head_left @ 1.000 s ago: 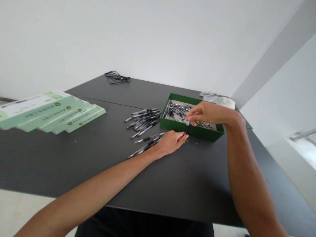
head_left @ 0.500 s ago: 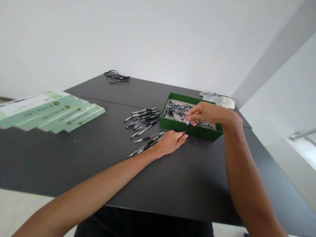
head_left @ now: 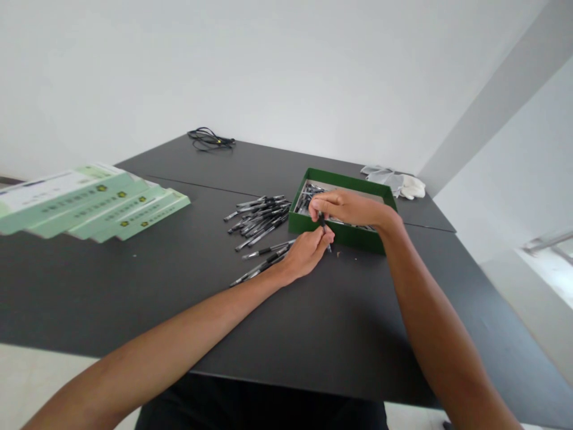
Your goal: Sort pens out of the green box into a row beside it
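A black-and-clear pen (head_left: 323,222) stands tilted between my hands at the front wall of the green box. My left hand (head_left: 308,249), resting low over the table, pinches its lower part, and the tip pokes out below the fingers. My right hand (head_left: 344,206) is above the box's front edge, its fingers closed around the pen's upper end. Inside the green box (head_left: 358,239) lie many loose pen parts, partly hidden by my right hand. Left of the box is a pile of pens (head_left: 259,218). A few more pens (head_left: 264,266) lie beside my left wrist.
Fanned green-and-white boards or boxes (head_left: 98,206) lie at the left of the black table (head_left: 215,334). A coiled black cable (head_left: 208,140) sits at the far edge. White gloves (head_left: 409,186) and clear plastic lie behind the green box. Small scraps (head_left: 338,254) are near the box's front.
My right hand has moved left along the box. The pen's upper end now leans left instead of right, and my left hand has shifted slightly left.
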`<state>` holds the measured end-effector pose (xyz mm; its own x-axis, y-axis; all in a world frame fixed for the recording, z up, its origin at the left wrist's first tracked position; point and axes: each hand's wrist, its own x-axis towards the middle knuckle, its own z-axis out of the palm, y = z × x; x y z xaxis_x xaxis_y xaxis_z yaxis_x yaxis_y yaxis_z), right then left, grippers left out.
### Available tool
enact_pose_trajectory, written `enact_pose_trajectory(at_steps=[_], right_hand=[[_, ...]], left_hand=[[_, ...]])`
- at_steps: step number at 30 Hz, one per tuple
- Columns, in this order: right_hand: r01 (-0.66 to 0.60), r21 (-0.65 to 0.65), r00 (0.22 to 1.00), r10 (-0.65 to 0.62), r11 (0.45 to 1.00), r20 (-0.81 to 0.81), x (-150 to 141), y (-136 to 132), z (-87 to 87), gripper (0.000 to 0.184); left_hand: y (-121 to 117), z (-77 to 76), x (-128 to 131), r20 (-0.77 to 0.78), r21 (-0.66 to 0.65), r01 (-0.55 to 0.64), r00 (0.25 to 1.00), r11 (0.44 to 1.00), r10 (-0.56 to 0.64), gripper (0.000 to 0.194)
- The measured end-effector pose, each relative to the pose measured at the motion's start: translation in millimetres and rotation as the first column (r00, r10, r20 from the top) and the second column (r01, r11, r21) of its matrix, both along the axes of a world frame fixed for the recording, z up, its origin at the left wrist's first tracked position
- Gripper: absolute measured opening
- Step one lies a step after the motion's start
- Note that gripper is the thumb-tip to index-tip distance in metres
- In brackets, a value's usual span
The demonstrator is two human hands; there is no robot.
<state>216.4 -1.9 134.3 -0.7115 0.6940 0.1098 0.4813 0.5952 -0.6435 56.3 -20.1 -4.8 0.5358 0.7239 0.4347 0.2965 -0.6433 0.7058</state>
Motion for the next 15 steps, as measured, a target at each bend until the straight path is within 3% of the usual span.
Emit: enact_pose_trajectory(at_steps=[4,7,12,15], right_hand=[[-0.124,-0.113,0.986,0.110,0.986,-0.123,-14,7,-17.0,0.054],[-0.135,-0.162,0.976,0.103,0.977,-0.194,-17,8,-22.3,0.055],[-0.006,-0.269,0.915,-0.103,0.963,-0.389,-16,9,-20.4,0.056],[0.095,-0.303,0.825,-0.245,0.948,-0.510,-10,7,-10.9,0.062]], left_hand=[[5,-3.6,1,0.079,-0.009,-0.076,0.994,0.997,0.076,0.038],[7,-6.3,3,0.168,-0.056,-0.057,0.984,0.997,0.065,0.038],[3,-4.6,4,0.288,-0.270,0.179,0.952,0.946,-0.098,0.047],[0,-1.3,3,0.261,-0.290,0.284,0.942,0.914,-0.210,0.052]])
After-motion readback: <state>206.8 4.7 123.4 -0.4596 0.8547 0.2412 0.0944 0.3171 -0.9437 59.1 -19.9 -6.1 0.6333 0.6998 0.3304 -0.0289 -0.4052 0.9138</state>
